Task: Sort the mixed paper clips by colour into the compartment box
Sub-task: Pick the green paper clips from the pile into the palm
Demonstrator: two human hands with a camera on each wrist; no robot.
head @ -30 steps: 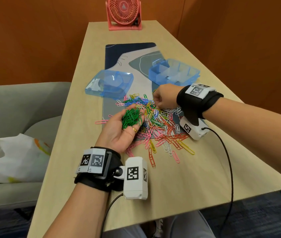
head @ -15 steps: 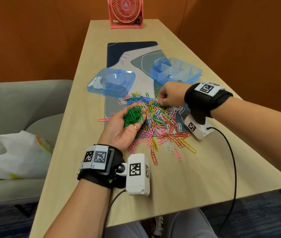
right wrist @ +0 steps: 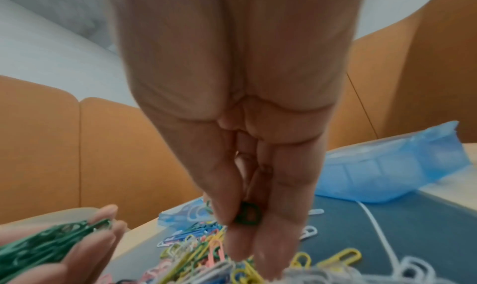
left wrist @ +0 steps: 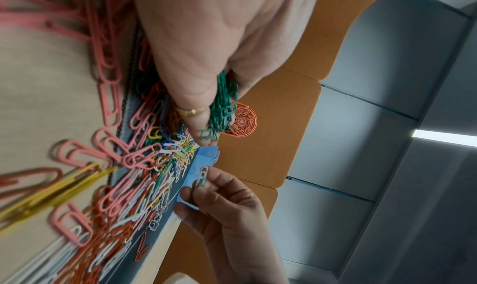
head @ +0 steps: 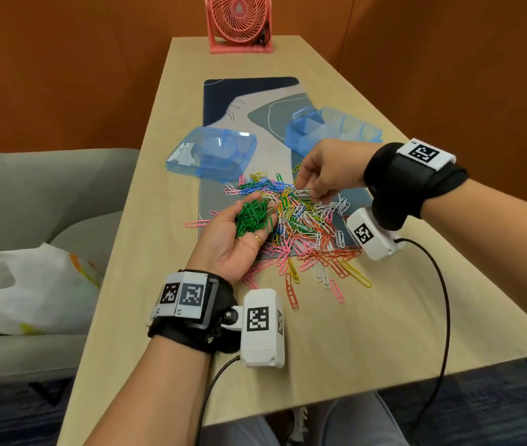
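a: left hand (head: 239, 239)?
b: palm up, fingers loosely cupped round a bunch of green clips (head: 253, 216). it sits at the near-left edge of the mixed clip pile (head: 307, 226).

a: right hand (head: 329, 169)?
b: above the far side of the pile, thumb and fingertips pinched on a few clips (head: 303, 192). left wrist view shows white and green ones (left wrist: 202, 177); right wrist view shows a green one (right wrist: 247, 216) between the fingers. exact count: cannot tell.

a: pile location?
b: half on the desk mat (head: 249, 101), half spilling onto the bare table (head: 368, 342) on its near side. pink, orange, yellow, white, blue, green, all tangled.

a: compartment box (head: 336, 128)?
b: beyond the pile, far right, behind the right hand. open. what lies in its compartments is not readable.

a: lid?
b: blue lid (head: 212, 152) lies beyond the pile, far left, apart from the box.

a: other?
b: pink fan (head: 239, 22) at the table's far end, well beyond the pile. white bag (head: 24, 284) on a grey sofa (head: 46, 191) left of the pile, off the table.
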